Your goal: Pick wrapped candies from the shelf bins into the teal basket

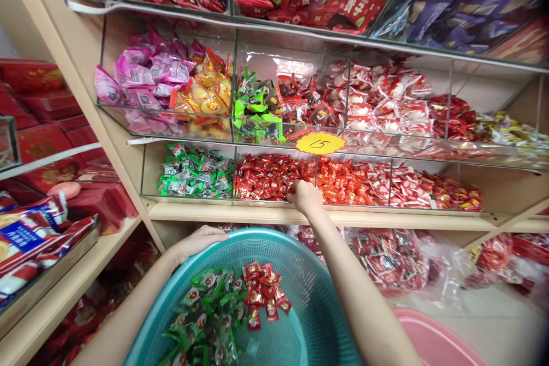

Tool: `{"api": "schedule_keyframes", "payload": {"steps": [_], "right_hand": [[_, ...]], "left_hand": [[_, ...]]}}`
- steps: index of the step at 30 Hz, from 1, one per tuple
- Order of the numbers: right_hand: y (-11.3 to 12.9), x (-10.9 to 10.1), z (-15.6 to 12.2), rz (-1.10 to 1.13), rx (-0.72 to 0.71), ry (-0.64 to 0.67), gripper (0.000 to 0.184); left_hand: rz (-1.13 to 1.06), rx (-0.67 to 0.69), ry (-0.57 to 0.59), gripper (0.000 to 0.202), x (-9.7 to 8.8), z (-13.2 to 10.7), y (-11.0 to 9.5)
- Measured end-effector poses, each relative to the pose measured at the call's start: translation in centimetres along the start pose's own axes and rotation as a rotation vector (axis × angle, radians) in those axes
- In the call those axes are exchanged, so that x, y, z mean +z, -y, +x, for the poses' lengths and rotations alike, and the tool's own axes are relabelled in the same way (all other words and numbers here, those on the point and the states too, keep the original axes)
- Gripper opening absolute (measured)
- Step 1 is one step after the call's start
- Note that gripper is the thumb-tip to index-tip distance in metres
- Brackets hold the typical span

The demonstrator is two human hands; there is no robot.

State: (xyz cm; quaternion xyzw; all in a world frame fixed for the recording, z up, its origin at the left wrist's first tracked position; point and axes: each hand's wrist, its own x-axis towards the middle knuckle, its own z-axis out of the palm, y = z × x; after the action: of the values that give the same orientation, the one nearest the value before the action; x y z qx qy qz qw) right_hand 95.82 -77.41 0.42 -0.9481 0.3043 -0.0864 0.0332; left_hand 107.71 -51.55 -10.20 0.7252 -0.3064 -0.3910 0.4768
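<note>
A teal plastic basket (317, 320) with perforated sides is in front of me, tilted toward the shelf. My left hand (201, 240) grips its rim at the far left. Inside lie a heap of green-and-clear wrapped candies (206, 314) and a smaller cluster of red-wrapped candies (266, 289). My right hand (306, 197) reaches past the basket to the front of a low shelf bin of small red-wrapped candies (266, 177). Its fingers are curled, and whatever is in them is hidden. Left of that bin, green-wrapped candies (195, 171) fill another compartment.
Orange-red packets (341, 180) fill the bin to the right. Above runs a glass-fronted row with pink packets (150, 71) and a yellow price tag (321, 142). Bagged candies (386, 257) lie under the wooden shelf edge (386, 216). A pink tub (433, 331) stands lower right.
</note>
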Motion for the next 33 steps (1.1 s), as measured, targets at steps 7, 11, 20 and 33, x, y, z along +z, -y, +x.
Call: {"api": "schedule_keyframes", "payload": {"steps": [7, 11, 20, 33], "right_hand": [[-0.4, 0.2, -0.2, 0.076, 0.002, -0.04, 0.027], [-1.0, 0.9, -0.4, 0.181, -0.021, -0.12, 0.024], [-0.6, 1.4, -4.1, 0.812, -0.204, -0.409, 0.034], [1.4, 7.1, -6.5, 0.451, -0.394, 0.66, 0.014]], "left_hand": [[-0.011, -0.034, 0.015, 0.043, 0.0, 0.1, -0.2], [-0.019, -0.044, 0.009, 0.041, 0.1, 0.0, -0.3], [-0.022, -0.032, 0.008, 0.038, 0.3, -0.1, -0.7], [-0.078, -0.036, -0.001, 0.039, 0.2, -0.8, -1.5]]}}
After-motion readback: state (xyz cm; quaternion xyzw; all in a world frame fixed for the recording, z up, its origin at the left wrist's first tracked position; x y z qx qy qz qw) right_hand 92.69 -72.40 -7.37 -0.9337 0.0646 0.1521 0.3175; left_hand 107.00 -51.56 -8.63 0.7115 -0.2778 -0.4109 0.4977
